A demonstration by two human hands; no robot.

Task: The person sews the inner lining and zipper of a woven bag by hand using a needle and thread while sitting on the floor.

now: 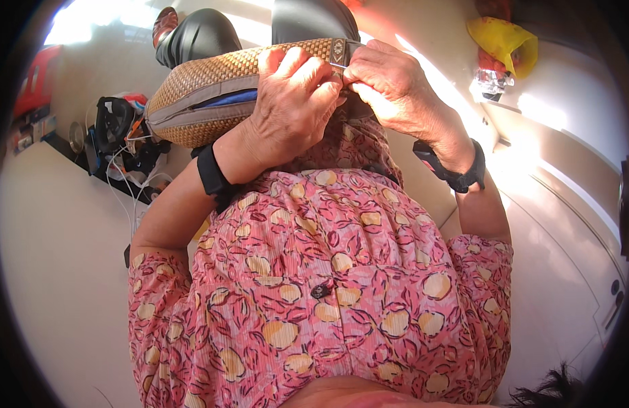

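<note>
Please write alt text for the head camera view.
Both hands grip one end of a woven cushion with a grey zipped edge: left hand across it, right hand pinching at its corner. Below, a pink patterned blouse fills the view.

A small dark label [339, 49] with a pale emblem sits at the right end of the woven bag. By the floor's upper right edge lies a crinkled silver foil packet [492, 82], touching a yellow bag [506, 41].
</note>
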